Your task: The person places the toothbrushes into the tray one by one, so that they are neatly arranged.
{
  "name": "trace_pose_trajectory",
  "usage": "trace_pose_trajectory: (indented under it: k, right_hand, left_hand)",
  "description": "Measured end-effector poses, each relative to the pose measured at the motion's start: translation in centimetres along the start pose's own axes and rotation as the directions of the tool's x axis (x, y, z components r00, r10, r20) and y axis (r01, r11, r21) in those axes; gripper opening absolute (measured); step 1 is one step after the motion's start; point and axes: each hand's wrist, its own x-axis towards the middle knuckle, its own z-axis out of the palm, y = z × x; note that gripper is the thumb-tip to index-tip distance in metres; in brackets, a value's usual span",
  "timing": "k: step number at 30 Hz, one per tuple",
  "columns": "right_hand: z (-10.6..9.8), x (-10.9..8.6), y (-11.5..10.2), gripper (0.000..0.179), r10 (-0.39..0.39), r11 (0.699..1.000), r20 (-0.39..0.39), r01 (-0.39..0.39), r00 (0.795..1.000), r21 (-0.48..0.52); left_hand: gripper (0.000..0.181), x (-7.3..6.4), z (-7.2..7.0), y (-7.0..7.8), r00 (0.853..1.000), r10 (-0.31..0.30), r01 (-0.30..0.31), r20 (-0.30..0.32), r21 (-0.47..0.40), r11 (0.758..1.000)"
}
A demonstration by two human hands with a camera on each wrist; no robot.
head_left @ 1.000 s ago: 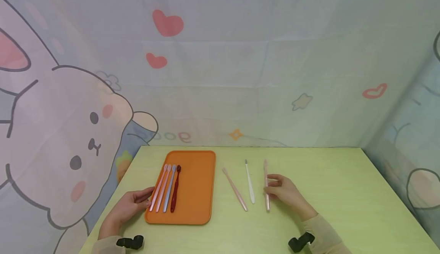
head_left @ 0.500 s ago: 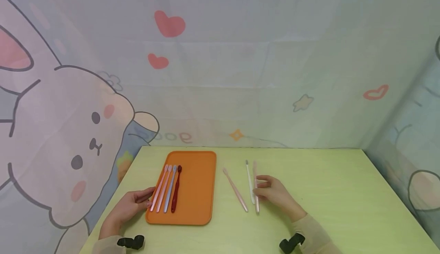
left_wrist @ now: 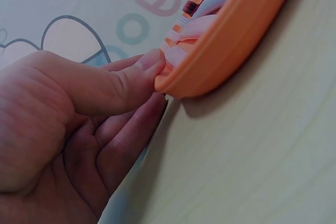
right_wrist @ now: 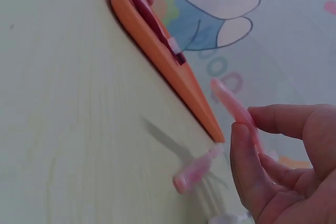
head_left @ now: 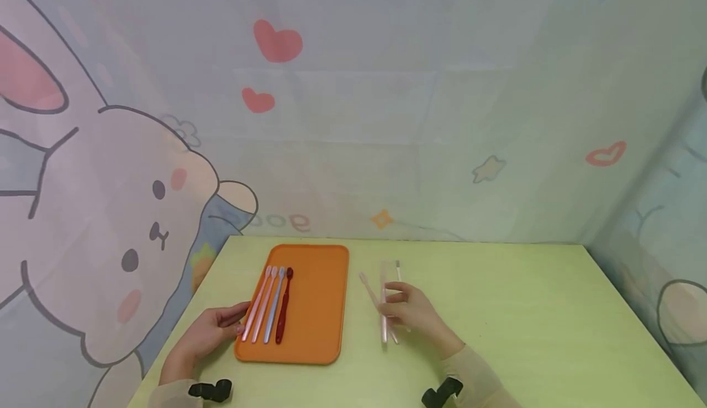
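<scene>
My left hand [head_left: 212, 329] pinches the left rim of an orange tray [head_left: 316, 310], thumb on top in the left wrist view. On the tray's left half lie two pink toothbrushes, a blue toothbrush [head_left: 272, 313] and a dark red toothbrush [head_left: 283, 313], side by side. A pink toothbrush [right_wrist: 234, 104] is held between thumb and fingers of my right hand [head_left: 415, 315], raised above the table right of the tray. Beneath it, another pink toothbrush [right_wrist: 195, 173] lies slanted on the table. A white toothbrush [head_left: 399, 271] lies partly hidden behind my right hand.
The pale yellow-green table [head_left: 530, 322] stretches to the right of my right hand. Behind it hangs a printed cloth [head_left: 420, 119] with a rabbit and hearts. Black wrist cameras sit on both sleeves.
My right hand has moved left with the pink toothbrush, passing the white one and coming above the slanted pink one. My left hand keeps its grip on the tray.
</scene>
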Motion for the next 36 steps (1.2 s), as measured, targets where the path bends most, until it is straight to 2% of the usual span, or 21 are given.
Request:
trace_pose_trajectory:
  k: [7,14,19,23,29,36]
  right_hand:
    - [5.5,1.2,-0.9,0.066,-0.019,0.988,0.075,0.008,0.997,0.151]
    - [10.3,2.2,-1.2,0.062,-0.036,0.985,0.073,0.023,0.997,0.168]
    - [13.1,3.0,-1.2,0.059,-0.012,0.981,0.049,0.002,0.999,0.194]
    - [14.4,3.4,-1.3,0.059,0.019,0.981,0.026,-0.024,0.999,0.192]
    - [15.4,3.4,-1.6,0.059,0.040,0.978,0.009,-0.040,0.999,0.203]
    - [15.8,3.2,-2.2,0.059,0.053,0.982,-0.008,-0.051,0.999,0.180]
  left_hand:
    - [0.056,0.0,0.0,-0.2,1.000,-0.004,0.004,-0.008,-0.007,1.000]
    - [0.055,0.3,0.0,-0.6,1.000,-0.001,0.001,-0.009,0.015,1.000]
    - [0.055,0.3,0.0,-0.2,0.999,-0.029,0.031,-0.034,0.045,0.998]
    - [0.055,0.0,0.0,0.0,1.000,-0.014,0.014,-0.020,0.016,1.000]
    - [0.055,-0.2,-0.2,-0.3,0.999,0.033,-0.033,0.014,-0.020,0.999]
    - [0.056,-0.4,-0.1,-0.1,1.000,0.022,-0.022,0.003,-0.002,1.000]
